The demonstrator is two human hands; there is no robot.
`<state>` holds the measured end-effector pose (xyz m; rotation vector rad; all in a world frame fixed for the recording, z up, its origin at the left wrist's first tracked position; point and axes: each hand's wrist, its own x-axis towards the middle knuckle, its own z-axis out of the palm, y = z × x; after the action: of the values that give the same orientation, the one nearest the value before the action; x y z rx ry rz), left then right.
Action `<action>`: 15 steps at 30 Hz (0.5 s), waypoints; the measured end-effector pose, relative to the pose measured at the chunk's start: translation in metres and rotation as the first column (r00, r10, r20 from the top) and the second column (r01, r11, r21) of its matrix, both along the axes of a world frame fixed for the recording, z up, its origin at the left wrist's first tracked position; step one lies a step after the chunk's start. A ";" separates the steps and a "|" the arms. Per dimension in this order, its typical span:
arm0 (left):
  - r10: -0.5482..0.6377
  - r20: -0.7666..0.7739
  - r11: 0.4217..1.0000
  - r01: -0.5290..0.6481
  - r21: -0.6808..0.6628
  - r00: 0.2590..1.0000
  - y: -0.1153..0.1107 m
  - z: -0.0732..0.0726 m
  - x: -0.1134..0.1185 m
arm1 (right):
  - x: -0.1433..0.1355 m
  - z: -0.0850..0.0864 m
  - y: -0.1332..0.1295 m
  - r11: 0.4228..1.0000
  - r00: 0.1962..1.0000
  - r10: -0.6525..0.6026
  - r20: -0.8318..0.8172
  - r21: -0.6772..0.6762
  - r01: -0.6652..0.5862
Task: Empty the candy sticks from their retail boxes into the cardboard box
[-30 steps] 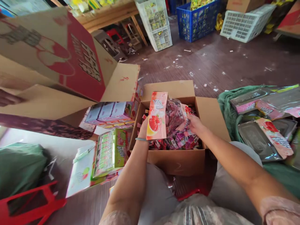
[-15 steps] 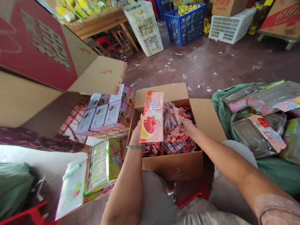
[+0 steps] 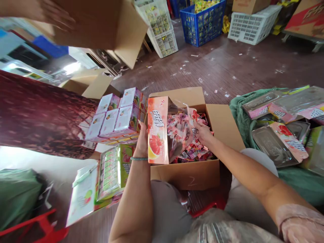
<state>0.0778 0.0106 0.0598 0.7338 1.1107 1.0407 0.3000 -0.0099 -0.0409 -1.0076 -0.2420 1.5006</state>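
My right hand [image 3: 202, 133] pinches a printed flap [image 3: 192, 116] just right of the frame's centre, its fingertips pressed on the card; my left hand [image 3: 142, 143] lies along the left side of the pink raspberry-print box [image 3: 158, 130], fingers hidden, so I cannot tell how tightly they close. The box is mid-frame, above the open cardboard carton [image 3: 186, 179] of wrapped sweets [image 3: 196, 153]. I judge it light: thin card, bendy at the flap, with a slick clear plastic window [image 3: 174, 148] that would dent if squeezed, so I'd take hold by the card edges. Purple boxes [image 3: 110, 119] stand left of centre, windowed packs [image 3: 275, 143] lie on green cloth [image 3: 239, 109] at right, and a co-worker's hand [image 3: 60, 17] is by a raised carton [image 3: 87, 27], upper left
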 end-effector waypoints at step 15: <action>-0.160 -0.217 0.969 0.196 0.153 0.963 0.010 -0.016 -0.010 | 0.027 0.040 -0.021 0.857 0.911 0.405 0.082 0.314 -0.409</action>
<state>0.0675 0.0201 0.0435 1.0802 1.1130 0.9299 0.3268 -0.0310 -0.0007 -0.7233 -0.7281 1.7623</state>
